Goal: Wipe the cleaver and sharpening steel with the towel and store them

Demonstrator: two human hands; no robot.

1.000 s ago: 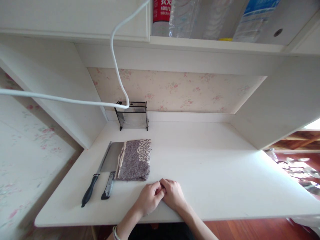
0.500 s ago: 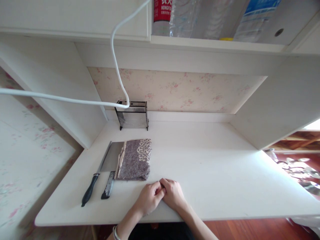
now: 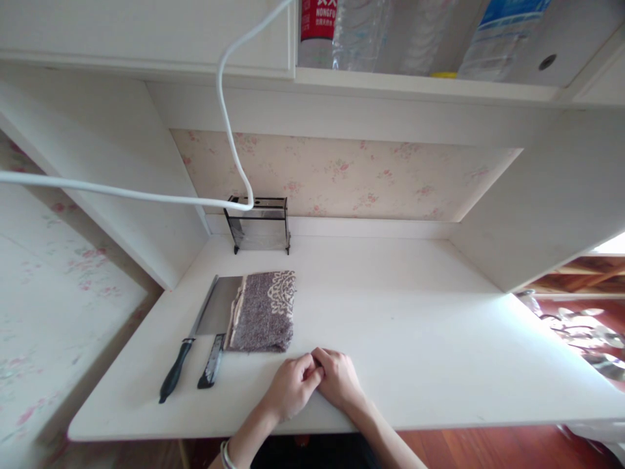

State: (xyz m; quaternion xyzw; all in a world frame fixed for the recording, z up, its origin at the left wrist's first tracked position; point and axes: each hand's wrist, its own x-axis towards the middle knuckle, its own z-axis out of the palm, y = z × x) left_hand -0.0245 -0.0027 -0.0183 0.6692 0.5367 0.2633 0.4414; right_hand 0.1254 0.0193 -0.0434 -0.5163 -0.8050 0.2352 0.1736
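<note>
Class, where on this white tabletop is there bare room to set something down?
The widest patch lies right of the rack, folded towel and right hand, reaching the right side panel. A thin strip separates rack from towel. It is crowded at left, where rod, cleaver and towel lie together.

From my remote seat, the head view shows my left hand (image 3: 291,389) and right hand (image 3: 338,376) clasped on the white counter (image 3: 420,345), just beside a folded towel (image 3: 263,314); a black-handled tool (image 3: 176,371) lies farther left, and a black-edged stand (image 3: 263,234) is behind.
</note>
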